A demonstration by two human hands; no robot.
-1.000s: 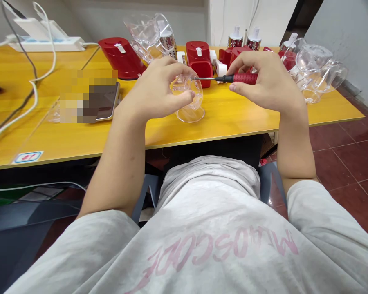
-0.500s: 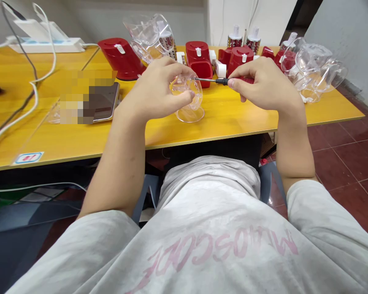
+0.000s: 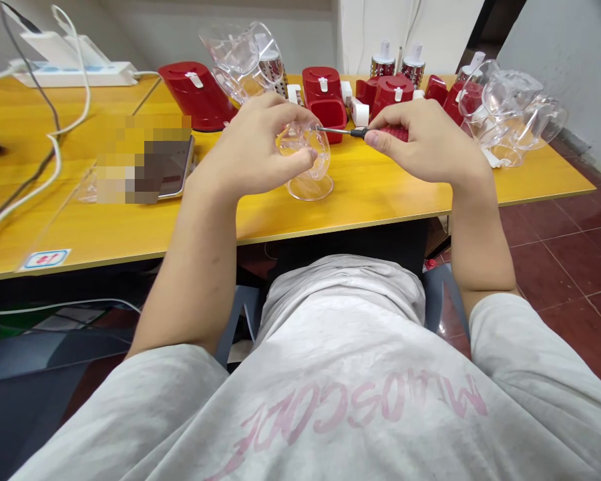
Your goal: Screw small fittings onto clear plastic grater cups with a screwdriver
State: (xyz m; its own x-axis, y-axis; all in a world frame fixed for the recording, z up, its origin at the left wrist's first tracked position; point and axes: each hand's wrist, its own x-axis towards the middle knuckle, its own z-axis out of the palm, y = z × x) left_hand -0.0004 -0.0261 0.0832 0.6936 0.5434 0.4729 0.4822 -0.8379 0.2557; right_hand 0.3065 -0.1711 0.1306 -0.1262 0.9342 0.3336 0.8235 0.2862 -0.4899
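Note:
My left hand is closed around a clear plastic part with round rims, holding it on its side above the yellow table. In my right hand is a screwdriver with a red and black handle, gripped between thumb and fingers. Its thin metal shaft points left, and the tip meets the clear part close to my left fingers. Whether a screw sits under the tip is too small to make out.
Behind my hands stand red plastic housings, perforated metal drums and clear plastic pieces. More clear parts are piled at the right. On the left lie a phone, cables and a power strip.
My right hand has shifted slightly left along the screwdriver and its fingers have changed their grip on the handle. The left hand and the clear part have stayed in place.

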